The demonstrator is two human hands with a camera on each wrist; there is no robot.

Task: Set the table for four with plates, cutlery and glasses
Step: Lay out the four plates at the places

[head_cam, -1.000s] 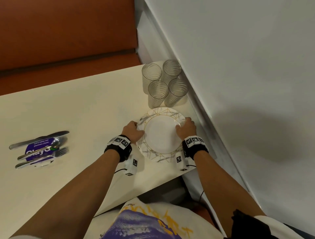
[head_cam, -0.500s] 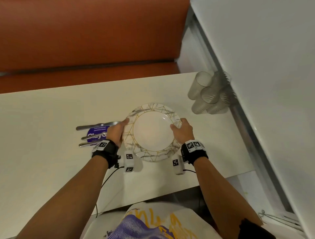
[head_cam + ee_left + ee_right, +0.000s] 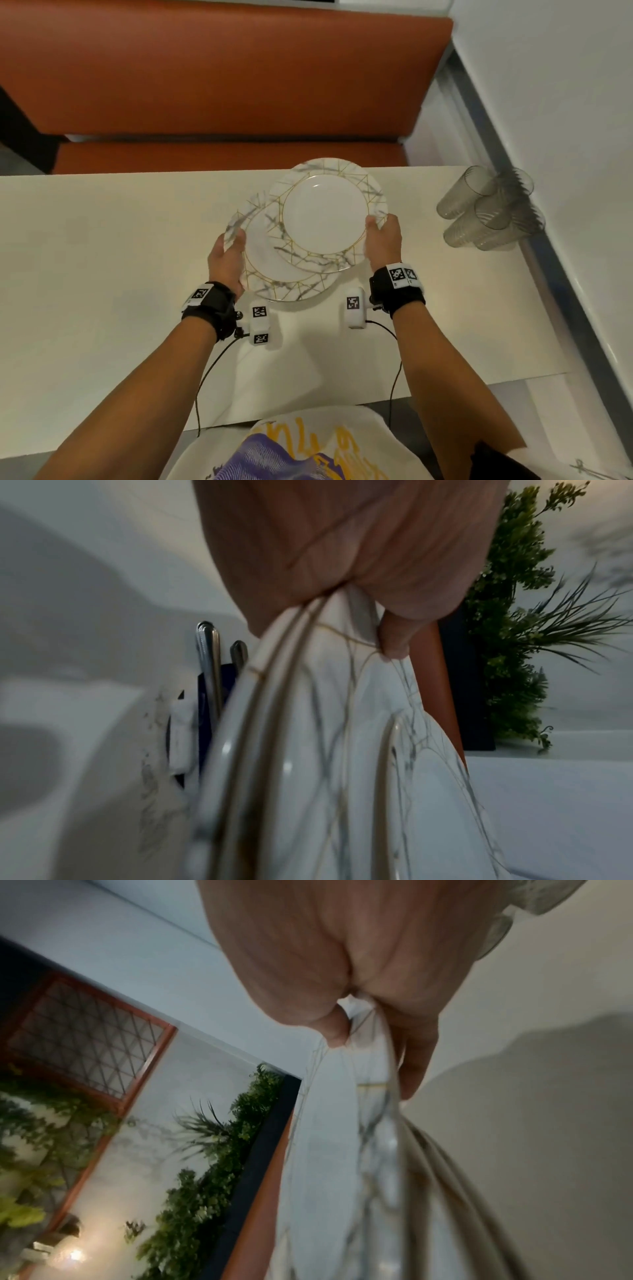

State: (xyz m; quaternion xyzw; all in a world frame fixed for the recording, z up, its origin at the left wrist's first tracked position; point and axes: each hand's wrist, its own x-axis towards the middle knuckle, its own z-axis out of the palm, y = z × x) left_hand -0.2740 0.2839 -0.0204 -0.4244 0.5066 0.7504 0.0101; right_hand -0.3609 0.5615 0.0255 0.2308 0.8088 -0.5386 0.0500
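Head view. Two round plates, white with grey marble veining and thin gold geometric lines, are held at the centre of the frame above a cream table [image 3: 102,274]. The top plate [image 3: 325,216] is shifted toward the upper right and overlaps the lower plate [image 3: 260,270], whose rim shows at the left and bottom. Each plate has a plain white well ringed by a gold line. The left hand [image 3: 227,260] grips the lower plate's left rim, thumb on top. The right hand [image 3: 383,240] grips the top plate's right rim, thumb on the upper face and fingers beneath. Four clear ribbed glasses [image 3: 489,209] stand clustered at the right edge of the table, against the grey wall ledge and apart from the plates. An orange bench [image 3: 222,68] fills the top of the frame.

Left wrist view. The left hand [image 3: 342,547] pinches stacked plate rims [image 3: 274,696]; several gold-lined edges lie close together, though blur hides how many. Cutlery [image 3: 212,653] lies on a dark blue packet at centre left, behind the plates.

Right wrist view. The right hand [image 3: 342,961] clasps a plate rim [image 3: 329,1123] seen edge-on, thumb on one side, fingers on the other.
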